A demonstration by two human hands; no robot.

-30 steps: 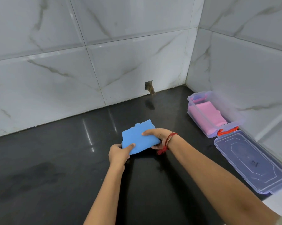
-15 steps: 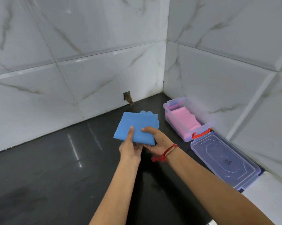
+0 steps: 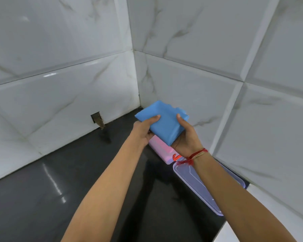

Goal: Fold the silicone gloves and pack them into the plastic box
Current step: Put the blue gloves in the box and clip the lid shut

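Note:
A folded blue silicone glove (image 3: 164, 122) is held in the air by both hands, directly above the clear plastic box (image 3: 167, 160). My left hand (image 3: 143, 130) grips its left edge with the thumb on top. My right hand (image 3: 186, 137) cups it from the right and below; a red thread is tied round that wrist. The box is mostly hidden behind the glove and hands. A folded pink glove (image 3: 162, 146) lies inside it, only partly visible.
The box's clear lid (image 3: 196, 186) lies open on the black countertop (image 3: 77, 189), hinged by a red clasp (image 3: 176, 157). White marble-tiled walls meet in a corner just behind the box. A small hole (image 3: 97, 118) breaks the left wall's base.
Both hands lifted the blue glove off the countertop and carried it right, from mid-counter to above the box. The view turned right with them.

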